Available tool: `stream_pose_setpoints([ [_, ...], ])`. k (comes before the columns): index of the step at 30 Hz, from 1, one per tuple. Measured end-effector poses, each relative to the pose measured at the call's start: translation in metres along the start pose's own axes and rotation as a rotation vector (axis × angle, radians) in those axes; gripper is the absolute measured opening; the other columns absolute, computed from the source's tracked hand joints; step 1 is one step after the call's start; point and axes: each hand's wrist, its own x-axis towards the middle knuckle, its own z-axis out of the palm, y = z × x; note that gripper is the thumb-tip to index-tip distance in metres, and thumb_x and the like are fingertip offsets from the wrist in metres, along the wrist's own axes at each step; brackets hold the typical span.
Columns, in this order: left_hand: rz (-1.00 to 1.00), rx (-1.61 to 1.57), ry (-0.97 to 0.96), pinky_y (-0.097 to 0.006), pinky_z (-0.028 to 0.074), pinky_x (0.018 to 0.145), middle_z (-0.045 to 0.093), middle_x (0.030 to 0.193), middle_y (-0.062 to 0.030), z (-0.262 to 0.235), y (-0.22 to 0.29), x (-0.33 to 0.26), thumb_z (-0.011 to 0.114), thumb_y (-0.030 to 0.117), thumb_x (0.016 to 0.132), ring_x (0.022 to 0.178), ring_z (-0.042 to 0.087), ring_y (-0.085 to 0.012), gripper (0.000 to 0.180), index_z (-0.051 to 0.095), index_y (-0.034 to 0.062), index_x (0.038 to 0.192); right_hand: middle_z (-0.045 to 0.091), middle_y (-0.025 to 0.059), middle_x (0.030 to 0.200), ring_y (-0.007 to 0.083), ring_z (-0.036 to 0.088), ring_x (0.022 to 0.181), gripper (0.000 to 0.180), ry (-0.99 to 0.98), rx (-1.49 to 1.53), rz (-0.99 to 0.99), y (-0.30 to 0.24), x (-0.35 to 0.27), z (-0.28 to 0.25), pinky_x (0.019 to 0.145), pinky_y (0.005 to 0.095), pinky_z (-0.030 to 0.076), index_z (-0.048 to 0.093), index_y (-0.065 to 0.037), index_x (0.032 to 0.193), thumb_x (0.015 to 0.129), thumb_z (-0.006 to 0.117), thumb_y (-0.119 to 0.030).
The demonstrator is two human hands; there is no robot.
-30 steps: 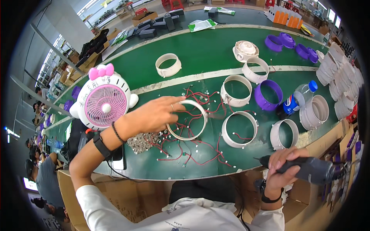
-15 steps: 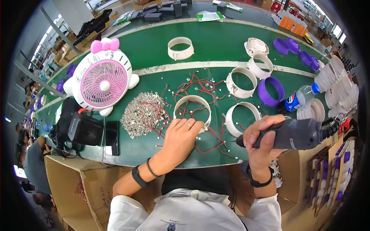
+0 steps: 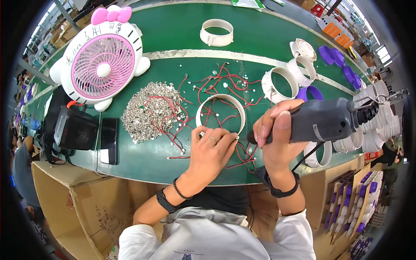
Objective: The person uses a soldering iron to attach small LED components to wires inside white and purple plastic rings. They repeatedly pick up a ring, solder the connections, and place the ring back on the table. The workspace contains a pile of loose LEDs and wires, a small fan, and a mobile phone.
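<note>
The left hand holds the white ring just ahead.

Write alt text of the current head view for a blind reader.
A person's left hand is on the near rim of a white ring, and the right hand grips a dark power tool beside it. On the green table lie red wires and a heap of small silvery pieces, with a pink and white fan at left.

Grn table w/ white strip, red stool & bright windows bkgd R, grey post L.
</note>
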Motion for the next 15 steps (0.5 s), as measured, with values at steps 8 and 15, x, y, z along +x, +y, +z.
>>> stream_pose_setpoints([
  [8, -0.008, -0.016, -0.003, -0.04, 0.037, 0.091, 0.067, 0.091, 0.0033, 0.001, -0.003, 0.001, 0.08, 0.014, 0.081, 0.085, 0.063, -0.0156, 0.018, 0.073, 0.0142, 0.097, 0.055, 0.0044, 0.066, 0.0089, 0.05, 0.047, 0.023, 0.028, 0.092, 0.008, 0.012, 0.002, 0.005, 0.041, 0.0229, 0.039, 0.053, 0.001, 0.097, 0.093, 0.072, -0.01],
  [15, 0.001, -0.032, 0.012, -0.04, 0.037, 0.091, 0.067, 0.091, 0.0024, 0.001, -0.004, 0.002, 0.08, 0.013, 0.08, 0.084, 0.063, -0.0163, 0.018, 0.072, 0.012, 0.097, 0.048, 0.0035, 0.061, 0.0092, 0.042, 0.04, 0.035, -0.041, -0.125, -0.026, 0.011, 0.003, 0.002, 0.037, 0.0253, 0.036, 0.049, -0.003, 0.097, 0.103, 0.061, -0.035],
])
